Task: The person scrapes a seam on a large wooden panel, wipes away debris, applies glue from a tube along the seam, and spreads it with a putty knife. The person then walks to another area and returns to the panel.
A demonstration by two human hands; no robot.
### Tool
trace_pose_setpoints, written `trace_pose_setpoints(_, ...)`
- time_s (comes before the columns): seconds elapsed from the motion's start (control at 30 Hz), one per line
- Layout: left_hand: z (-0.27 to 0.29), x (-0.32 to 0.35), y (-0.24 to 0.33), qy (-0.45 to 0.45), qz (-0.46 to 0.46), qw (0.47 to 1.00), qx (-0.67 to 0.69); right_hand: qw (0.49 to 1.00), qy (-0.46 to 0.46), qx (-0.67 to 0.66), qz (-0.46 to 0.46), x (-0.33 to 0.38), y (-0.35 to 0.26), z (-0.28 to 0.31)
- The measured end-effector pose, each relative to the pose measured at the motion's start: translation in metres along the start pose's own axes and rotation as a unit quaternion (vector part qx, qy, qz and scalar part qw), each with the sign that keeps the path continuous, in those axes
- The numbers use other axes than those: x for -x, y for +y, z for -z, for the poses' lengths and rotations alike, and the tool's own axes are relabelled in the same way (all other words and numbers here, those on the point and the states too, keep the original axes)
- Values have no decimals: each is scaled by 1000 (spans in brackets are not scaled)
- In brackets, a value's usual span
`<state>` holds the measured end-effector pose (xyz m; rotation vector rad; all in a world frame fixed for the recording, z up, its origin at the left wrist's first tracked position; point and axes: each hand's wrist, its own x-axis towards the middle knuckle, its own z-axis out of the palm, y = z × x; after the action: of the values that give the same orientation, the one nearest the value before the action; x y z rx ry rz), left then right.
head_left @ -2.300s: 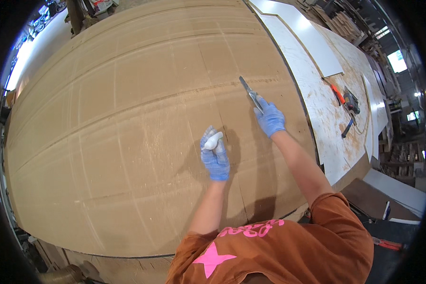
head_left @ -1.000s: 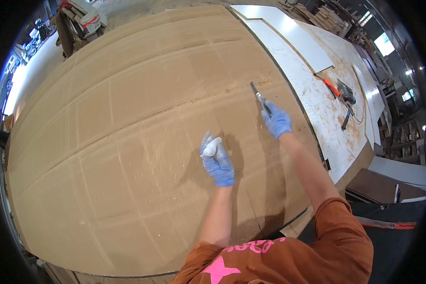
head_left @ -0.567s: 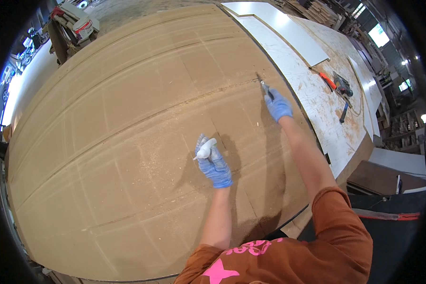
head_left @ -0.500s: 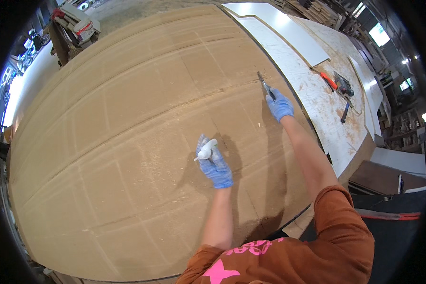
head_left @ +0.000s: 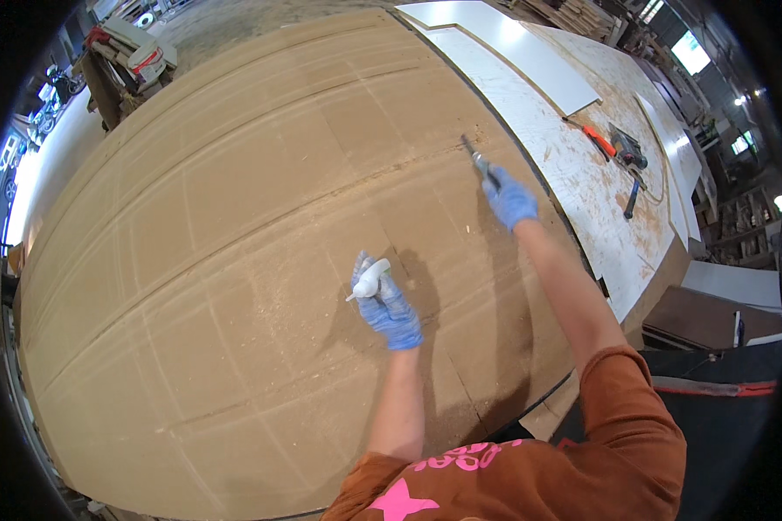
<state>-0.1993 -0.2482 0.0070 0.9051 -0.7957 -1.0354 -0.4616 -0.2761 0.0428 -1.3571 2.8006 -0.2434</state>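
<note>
In my left hand [head_left: 394,319], gloved in blue, is a small white squeeze bottle [head_left: 372,278] with a thin nozzle pointing left and down. That hand is above the middle of a large brown board [head_left: 261,217]. My right hand [head_left: 513,202], in a matching glove and slightly blurred, grips a slim chisel-like tool [head_left: 478,158] with a metal blade and dark grip. The blade points away from me, its tip at the right end of a long groove [head_left: 339,187] in the board. Dust and small chips lie along the groove; whether the tip touches it I cannot tell.
White panels [head_left: 504,52] lie to the right of the board's dark edge. On them rest a red-handled tool [head_left: 598,139], a dark power tool [head_left: 627,148] and a hammer [head_left: 632,200], amid sawdust. A white bucket [head_left: 145,61] stands among scrap at the far left.
The whole view has shifted slightly left. My right hand has drawn a little nearer to me with the tool, whose blade still lies by the groove's end. The left hand stays nearly in place.
</note>
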Motion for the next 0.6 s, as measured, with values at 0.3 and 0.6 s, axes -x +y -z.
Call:
trace_pose_setpoints(0.3,3,-1,3,5,4,1000,1,999,-33,-20,-18,6,0,2)
trace_pose_setpoints(0.6,5,0,1,-7,1,999,-31,957,50,-284,-7,-24,30,-17)
